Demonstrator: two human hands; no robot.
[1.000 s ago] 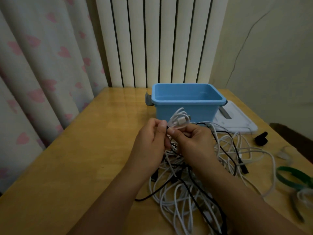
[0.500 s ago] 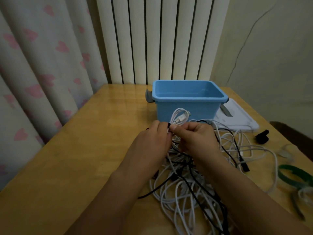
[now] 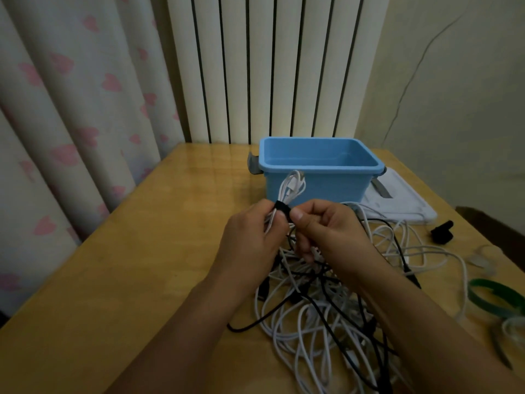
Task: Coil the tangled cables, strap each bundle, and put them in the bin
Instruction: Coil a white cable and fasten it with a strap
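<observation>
The left hand (image 3: 250,237) is gripping a small coiled bundle of white cable (image 3: 291,189), its fingers curled round the strands just below a black fabric strap (image 3: 282,209). The right hand (image 3: 329,231) is pinching the free end of that strap between thumb and forefinger. The bundle is being held above the wooden tabletop (image 3: 142,265), directly in front of the open blue plastic bin (image 3: 318,177) and over the loose pile of white and black cables (image 3: 326,308).

The step in hand appears to be closing the strap. For a sound result, the left hand should be keeping the loops compressed and even while the right hand is pulling the strap snug and pressing it flat onto itself. The lower strands may be trailing into the pile; whether they are free cannot be told, so this should be checked before the bundle goes into the bin.
</observation>
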